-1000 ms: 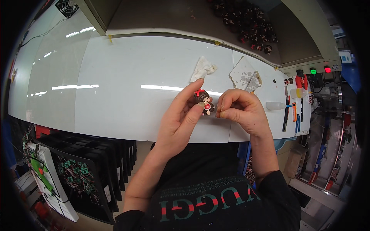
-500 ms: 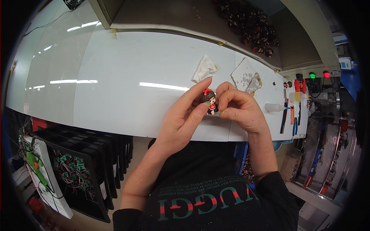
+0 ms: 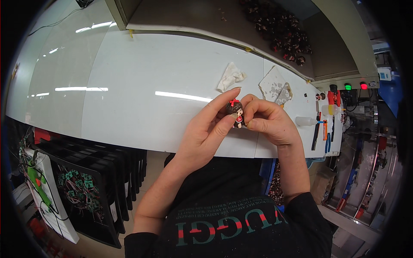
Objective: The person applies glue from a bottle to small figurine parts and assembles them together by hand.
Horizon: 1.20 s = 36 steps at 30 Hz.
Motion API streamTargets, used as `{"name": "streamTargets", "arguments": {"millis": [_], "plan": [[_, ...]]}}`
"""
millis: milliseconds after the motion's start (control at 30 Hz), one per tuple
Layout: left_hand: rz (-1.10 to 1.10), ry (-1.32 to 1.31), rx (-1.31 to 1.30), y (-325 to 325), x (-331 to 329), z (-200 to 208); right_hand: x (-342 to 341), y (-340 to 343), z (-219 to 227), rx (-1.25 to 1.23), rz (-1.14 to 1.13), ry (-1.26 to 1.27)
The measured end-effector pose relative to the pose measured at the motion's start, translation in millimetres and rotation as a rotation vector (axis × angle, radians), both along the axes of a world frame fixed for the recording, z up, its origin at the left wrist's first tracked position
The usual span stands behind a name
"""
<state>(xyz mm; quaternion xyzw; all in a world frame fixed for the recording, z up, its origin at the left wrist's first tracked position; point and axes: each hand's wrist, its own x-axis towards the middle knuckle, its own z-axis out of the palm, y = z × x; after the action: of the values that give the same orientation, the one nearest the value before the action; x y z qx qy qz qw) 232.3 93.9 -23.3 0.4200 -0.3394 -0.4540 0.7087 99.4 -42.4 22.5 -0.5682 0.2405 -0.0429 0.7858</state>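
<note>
Over white table, left hand grips figurine; right hand pinched at its side, contents unclear. Brace it steadily.

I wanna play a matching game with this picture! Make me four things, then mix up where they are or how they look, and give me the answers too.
Things:
1. Little doll
2. Tissue or cloth
3. Bottle
4. Green lamp

Clues:
A. Has a blue tip
B. Just left of the red lamp
C. White and crumpled
D. Held in the left hand

Right pairs: 1-D, 2-C, 3-A, 4-B
</note>
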Motion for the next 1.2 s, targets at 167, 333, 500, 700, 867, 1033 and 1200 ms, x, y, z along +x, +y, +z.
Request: {"name": "streamTargets", "arguments": {"millis": [167, 333, 500, 700, 867, 1033, 1200], "plan": [[-0.024, -0.019, 0.006, 2, 2, 2, 2, 0, 3, 0.039, -0.004, 0.048], [-0.049, -0.016, 0.018, 2, 2, 3, 2, -1, -5, 0.118, 0.005, 0.024], [0.019, -0.023, -0.012, 2, 2, -1, 4, 0, -9, 0.18, -0.004, 0.025], [-0.011, -0.038, 0.0, -1, 3, -2, 4, -4, -9, 0.228, 0.023, 0.026], [-0.054, -0.012, 0.026, 0, 3, 6, 2, -2, -2, 0.214, 0.045, 0.039], [-0.063, 0.071, 0.023, 0, 0, 17, -8, 13, 5, 0.024, -0.086, -0.073], [-0.093, 0.069, 0.058, -2, -6, 23, -20, 19, 14, -0.261, -0.218, -0.101]]}}
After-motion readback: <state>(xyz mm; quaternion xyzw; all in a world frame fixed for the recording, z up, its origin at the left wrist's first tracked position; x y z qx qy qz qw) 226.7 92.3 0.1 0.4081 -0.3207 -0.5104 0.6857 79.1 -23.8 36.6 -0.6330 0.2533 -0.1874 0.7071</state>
